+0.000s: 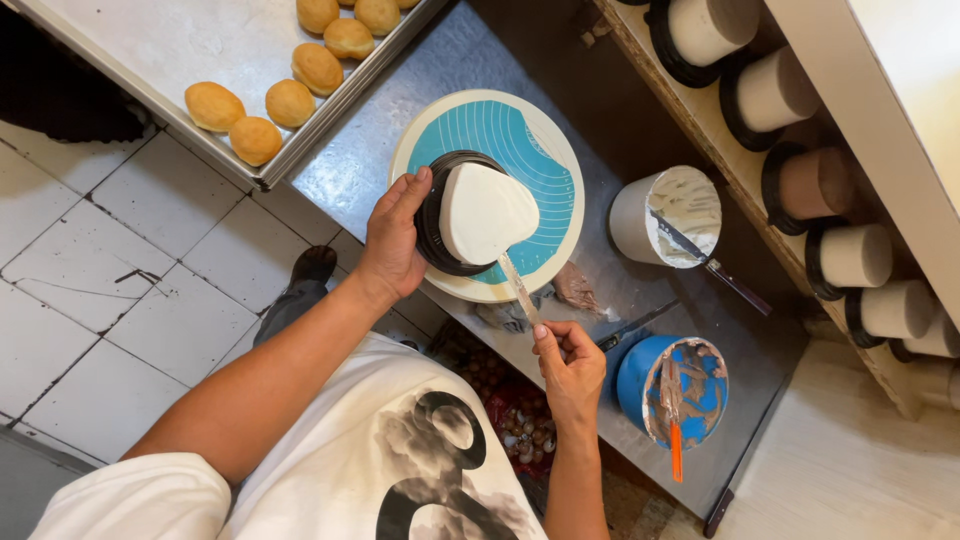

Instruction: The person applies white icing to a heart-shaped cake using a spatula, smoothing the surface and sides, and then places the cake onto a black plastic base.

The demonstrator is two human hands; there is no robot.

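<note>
Two hands are at work on one small cake (pixel 487 212). Our left hand (pixel 392 243) curls around the rim of the black board (pixel 432 228) under the cake, thumb and fingers gripping its left edge. Our right hand (pixel 567 368) sits nearer to us, pinched shut on the handle of a thin spatula (pixel 519 287) whose blade reaches up to touch the cake's lower edge.

The cake is heart-shaped, coated in smooth white cream. It rests on the black board, which stands on a round turntable (pixel 545 165) with a teal mat, on the steel tabletop (pixel 380 160).

To the right of the turntable we see a white tub (pixel 640 222) of cream with a knife (pixel 705 258) laid in it, and closer to us a blue tub (pixel 640 375) smeared with blue and tan cream, an orange-handled tool (pixel 674 440) resting on it. A tray (pixel 150 50) with golden buns (pixel 290 102) lies to the upper left. A shelf (pixel 740 170) along the right carries a row of round cakes (pixel 855 255) on black boards. Nothing stands between our hands and the cake.
</note>
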